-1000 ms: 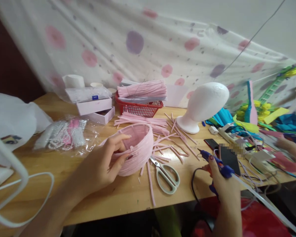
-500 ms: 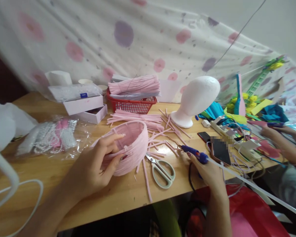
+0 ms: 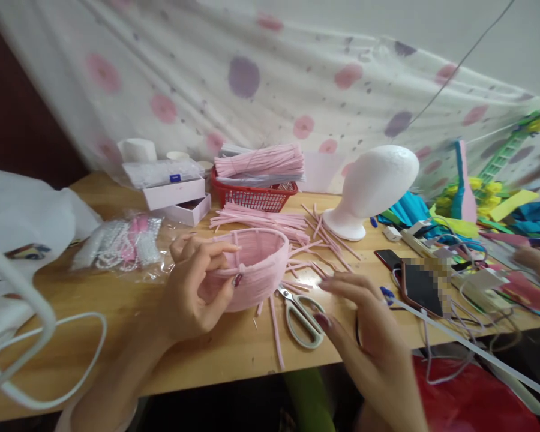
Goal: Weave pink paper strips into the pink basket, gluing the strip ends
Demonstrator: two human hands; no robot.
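Note:
A pink bowl-shaped piece (image 3: 263, 276) wound from soft strips rests on the wooden table, its hollow side facing up. My left hand (image 3: 198, 282) grips its near left rim, thumb outside and fingers over the edge. Fingers apart and holding nothing, my right hand (image 3: 364, 330) hovers over the table front. Just behind it lies a blue glue gun (image 3: 387, 294), mostly hidden by the hand, with a long white glue stick (image 3: 472, 345) trailing from it. Scissors with pale handles (image 3: 303, 318) lie between my hands, among loose pink strips (image 3: 276, 336).
Behind stand a red basket (image 3: 252, 198) of pink bundles and a white foam head (image 3: 371, 186). Bagged beads (image 3: 126, 243) and small boxes (image 3: 175, 195) are at left. Phones (image 3: 420, 288), a power strip (image 3: 477, 282) and another person's hand (image 3: 537, 264) are at right.
My right hand has let go of the glue gun, which now lies on the table, and has moved left toward the pink piece. The view has shifted slightly left.

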